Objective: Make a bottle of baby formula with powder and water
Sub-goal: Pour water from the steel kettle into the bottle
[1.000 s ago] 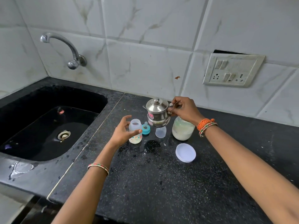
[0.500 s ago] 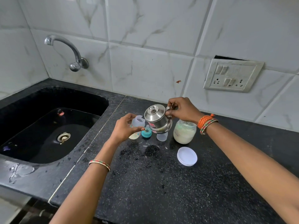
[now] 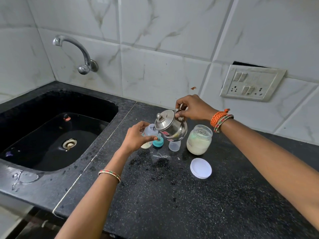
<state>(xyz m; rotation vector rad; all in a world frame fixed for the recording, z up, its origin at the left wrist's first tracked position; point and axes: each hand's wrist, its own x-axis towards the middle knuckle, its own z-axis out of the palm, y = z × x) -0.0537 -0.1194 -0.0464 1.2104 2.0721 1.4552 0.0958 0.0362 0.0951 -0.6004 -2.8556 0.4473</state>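
Fingers (image 3: 179, 110) of right hand (image 3: 195, 107) clenched on steel kettle (image 3: 170, 125) handle — kettle tipped toward baby bottle (image 3: 149, 135), gripped by left hand (image 3: 136, 138) above the bench (image 3: 172, 195). Open powder jar (image 3: 199, 139) beside — lid (image 3: 200, 168) nearer.

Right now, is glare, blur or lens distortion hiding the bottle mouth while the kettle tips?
Head view: wide-angle bending curves the tile lines and counter edge. Soft even light, mild sheen on the steel kettle, no blinding glare. Focus is sharp. The bottle mouth is hidden by the kettle and left hand, not by any image fault; right hand is clear.
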